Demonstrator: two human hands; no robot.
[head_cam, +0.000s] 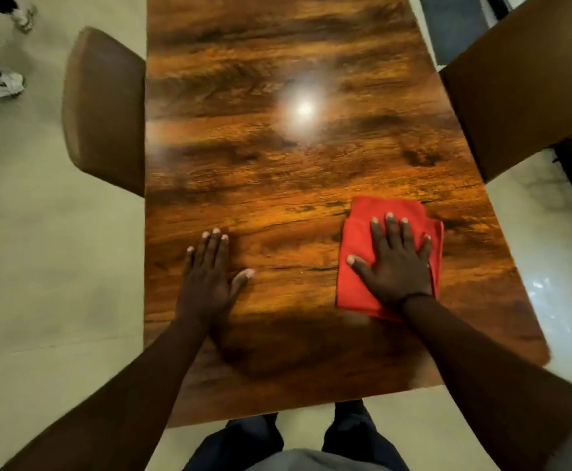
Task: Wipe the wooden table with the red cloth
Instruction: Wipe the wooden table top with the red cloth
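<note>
Single head-worn view, wide-angle, looking steeply down and forward from above the near short end of a glossy brown wood-grain table (278,171). Tabletop fills the centre, running away toward the top edge. Close range: both forearms enter from the bottom corners. Pale tiled floor (40,266) at both margins.

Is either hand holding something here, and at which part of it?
Nothing is gripped. The right hand lies flat, fingers spread, on the middle of the red cloth. The left hand rests flat on the bare wooden table.
</note>
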